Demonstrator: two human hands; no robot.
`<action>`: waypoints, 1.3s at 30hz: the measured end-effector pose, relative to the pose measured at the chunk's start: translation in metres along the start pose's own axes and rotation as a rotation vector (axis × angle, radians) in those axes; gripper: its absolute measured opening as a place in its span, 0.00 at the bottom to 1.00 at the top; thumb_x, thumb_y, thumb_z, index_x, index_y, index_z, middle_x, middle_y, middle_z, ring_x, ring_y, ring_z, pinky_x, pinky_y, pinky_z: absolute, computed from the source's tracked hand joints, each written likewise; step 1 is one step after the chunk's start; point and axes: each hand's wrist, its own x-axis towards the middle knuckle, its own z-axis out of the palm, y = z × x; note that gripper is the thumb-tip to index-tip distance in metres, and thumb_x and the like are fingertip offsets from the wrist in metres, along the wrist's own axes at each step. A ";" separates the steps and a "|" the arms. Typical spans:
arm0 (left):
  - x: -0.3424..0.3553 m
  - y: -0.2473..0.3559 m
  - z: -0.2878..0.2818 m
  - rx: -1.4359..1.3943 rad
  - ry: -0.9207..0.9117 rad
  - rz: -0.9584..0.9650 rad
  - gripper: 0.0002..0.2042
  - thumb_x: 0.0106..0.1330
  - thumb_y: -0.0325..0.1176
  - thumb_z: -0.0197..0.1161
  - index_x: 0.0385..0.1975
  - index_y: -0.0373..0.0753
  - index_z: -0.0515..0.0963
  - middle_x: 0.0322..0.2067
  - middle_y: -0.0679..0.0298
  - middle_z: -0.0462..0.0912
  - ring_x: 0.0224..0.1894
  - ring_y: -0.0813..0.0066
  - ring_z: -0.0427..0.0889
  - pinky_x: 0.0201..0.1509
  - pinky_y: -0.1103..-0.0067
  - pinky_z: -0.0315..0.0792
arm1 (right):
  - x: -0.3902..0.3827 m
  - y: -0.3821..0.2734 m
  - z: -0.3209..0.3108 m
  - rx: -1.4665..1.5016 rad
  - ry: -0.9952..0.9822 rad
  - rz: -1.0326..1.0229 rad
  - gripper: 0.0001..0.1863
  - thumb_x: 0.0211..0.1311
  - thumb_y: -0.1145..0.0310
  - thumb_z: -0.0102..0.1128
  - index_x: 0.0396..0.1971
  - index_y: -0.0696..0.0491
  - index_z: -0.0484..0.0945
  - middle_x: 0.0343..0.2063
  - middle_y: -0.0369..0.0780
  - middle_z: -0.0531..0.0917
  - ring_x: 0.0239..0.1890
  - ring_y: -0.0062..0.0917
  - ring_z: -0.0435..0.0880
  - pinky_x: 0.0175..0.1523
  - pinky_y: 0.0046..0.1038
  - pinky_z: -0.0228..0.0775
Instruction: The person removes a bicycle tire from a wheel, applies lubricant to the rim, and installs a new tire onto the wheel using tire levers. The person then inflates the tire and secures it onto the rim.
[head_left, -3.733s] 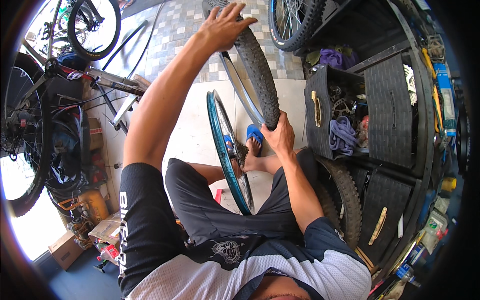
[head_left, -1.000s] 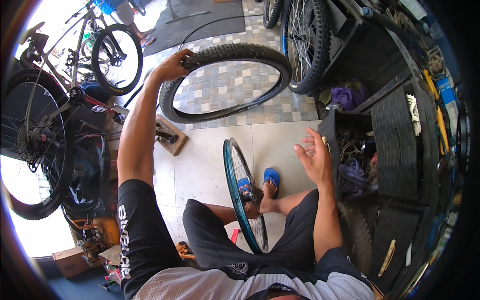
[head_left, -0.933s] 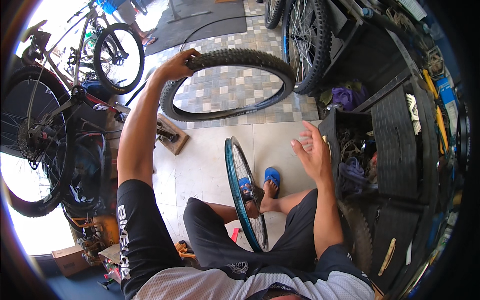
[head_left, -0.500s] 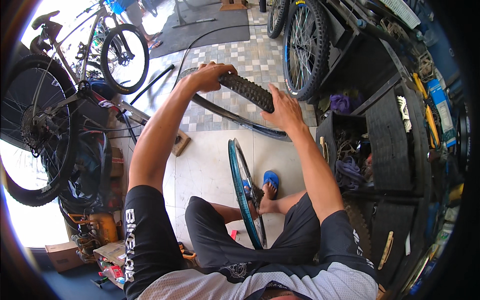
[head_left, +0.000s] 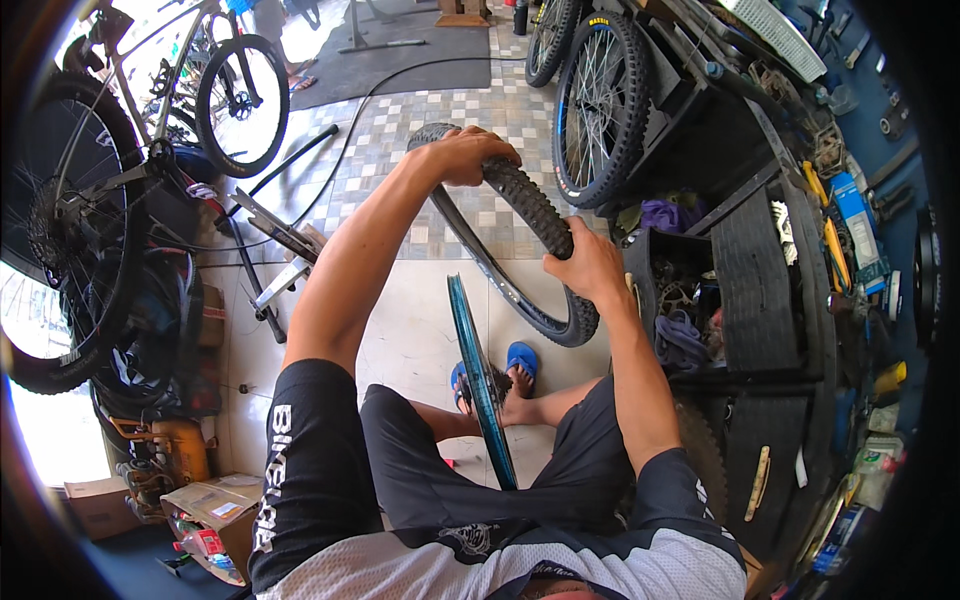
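A knobby black bicycle tire [head_left: 533,212], off any rim, is held up in front of me as a slanted loop. My left hand [head_left: 468,157] is wrapped over its upper far side. Farther right, my right hand [head_left: 588,262] grips the tire's tread, thumb on the near face and fingers round the outside. Between my legs stands a bare bicycle wheel [head_left: 478,385] with a teal rim, seen nearly edge-on, its cassette [head_left: 503,378] facing right. The tire and wheel are apart.
A mountain bike [head_left: 150,160] stands at the left. Two wheels lean at the far right, the nearer one [head_left: 600,110] beside a dark cabinet [head_left: 765,290] with open compartments. A black hose [head_left: 350,130] crosses the tiled floor. Cardboard boxes [head_left: 215,500] sit at lower left.
The tire has shifted right and nearer, and more of its loop shows. My left hand moved right along with it; my right hand has closed around the tread.
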 end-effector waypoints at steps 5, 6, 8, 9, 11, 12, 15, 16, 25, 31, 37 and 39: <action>-0.001 0.013 0.002 -0.153 -0.002 0.037 0.35 0.52 0.44 0.81 0.65 0.60 0.79 0.67 0.57 0.76 0.74 0.52 0.66 0.78 0.56 0.59 | -0.009 0.010 -0.009 -0.008 0.008 0.044 0.30 0.51 0.56 0.70 0.54 0.53 0.77 0.38 0.51 0.88 0.44 0.51 0.87 0.51 0.49 0.77; 0.000 0.014 0.004 -0.165 0.006 0.040 0.37 0.51 0.49 0.83 0.65 0.61 0.79 0.68 0.56 0.75 0.74 0.51 0.66 0.78 0.57 0.59 | -0.009 0.011 -0.011 0.003 0.010 0.054 0.31 0.51 0.56 0.70 0.55 0.53 0.78 0.38 0.51 0.88 0.44 0.51 0.87 0.51 0.49 0.77; 0.003 0.012 0.012 -0.176 0.029 0.034 0.36 0.53 0.50 0.81 0.65 0.59 0.79 0.68 0.54 0.75 0.74 0.50 0.65 0.78 0.57 0.60 | -0.007 0.014 -0.008 0.006 0.044 0.031 0.31 0.50 0.56 0.71 0.55 0.53 0.78 0.38 0.51 0.88 0.44 0.51 0.88 0.52 0.48 0.77; 0.004 0.011 0.015 -0.181 0.040 0.030 0.35 0.54 0.50 0.81 0.65 0.58 0.79 0.68 0.54 0.75 0.74 0.49 0.65 0.78 0.57 0.60 | -0.005 0.016 -0.006 0.008 0.060 0.019 0.31 0.50 0.56 0.71 0.55 0.52 0.78 0.37 0.51 0.88 0.44 0.51 0.88 0.52 0.47 0.77; 0.004 -0.003 0.020 -0.173 0.131 0.066 0.34 0.57 0.49 0.79 0.66 0.56 0.78 0.68 0.52 0.74 0.74 0.47 0.64 0.77 0.57 0.61 | 0.000 0.024 -0.004 0.034 0.035 0.020 0.32 0.50 0.56 0.71 0.56 0.53 0.78 0.38 0.51 0.88 0.45 0.50 0.87 0.52 0.47 0.77; 0.002 -0.011 0.022 -0.167 0.177 0.082 0.34 0.58 0.48 0.79 0.67 0.56 0.78 0.69 0.51 0.73 0.74 0.46 0.64 0.77 0.56 0.61 | 0.004 0.026 -0.004 0.048 0.022 0.018 0.32 0.50 0.56 0.71 0.56 0.54 0.78 0.38 0.51 0.88 0.46 0.50 0.87 0.52 0.47 0.77; -0.009 -0.015 0.032 -0.139 0.528 -0.125 0.32 0.63 0.38 0.75 0.69 0.54 0.74 0.68 0.47 0.72 0.74 0.45 0.64 0.77 0.56 0.61 | 0.013 0.049 -0.006 0.080 0.020 -0.020 0.34 0.49 0.59 0.74 0.57 0.54 0.77 0.40 0.50 0.88 0.46 0.46 0.88 0.52 0.41 0.77; -0.015 -0.016 0.035 -0.160 0.659 -0.196 0.32 0.63 0.37 0.74 0.70 0.54 0.74 0.68 0.47 0.72 0.74 0.45 0.64 0.77 0.57 0.61 | 0.016 0.054 -0.006 0.088 0.046 -0.068 0.34 0.49 0.60 0.75 0.57 0.54 0.77 0.39 0.49 0.88 0.44 0.44 0.89 0.51 0.39 0.77; -0.110 0.037 0.128 -0.609 0.848 -0.639 0.14 0.73 0.39 0.66 0.42 0.33 0.84 0.44 0.51 0.84 0.41 0.53 0.84 0.49 0.69 0.77 | 0.061 0.073 -0.011 0.209 -0.048 -0.166 0.40 0.50 0.61 0.77 0.64 0.53 0.72 0.49 0.47 0.86 0.51 0.33 0.86 0.58 0.32 0.75; -0.175 0.108 0.226 -1.026 0.990 -0.675 0.23 0.72 0.42 0.68 0.62 0.39 0.77 0.56 0.50 0.78 0.58 0.55 0.79 0.59 0.64 0.76 | 0.094 0.093 0.001 0.237 -0.038 -0.203 0.38 0.52 0.70 0.74 0.63 0.63 0.70 0.54 0.45 0.81 0.56 0.28 0.79 0.66 0.30 0.68; -0.224 0.177 0.256 -1.131 0.792 -0.688 0.42 0.64 0.47 0.76 0.72 0.33 0.62 0.62 0.43 0.72 0.66 0.49 0.73 0.69 0.60 0.69 | 0.103 0.100 0.015 0.241 0.073 -0.246 0.41 0.50 0.64 0.72 0.65 0.63 0.68 0.55 0.51 0.80 0.59 0.37 0.79 0.67 0.33 0.68; -0.231 0.191 0.263 -1.111 0.749 -0.668 0.46 0.62 0.48 0.77 0.74 0.31 0.59 0.65 0.42 0.70 0.68 0.48 0.72 0.71 0.61 0.67 | 0.104 0.090 0.015 0.217 0.072 -0.261 0.42 0.50 0.63 0.73 0.66 0.61 0.67 0.56 0.51 0.80 0.60 0.38 0.79 0.67 0.34 0.68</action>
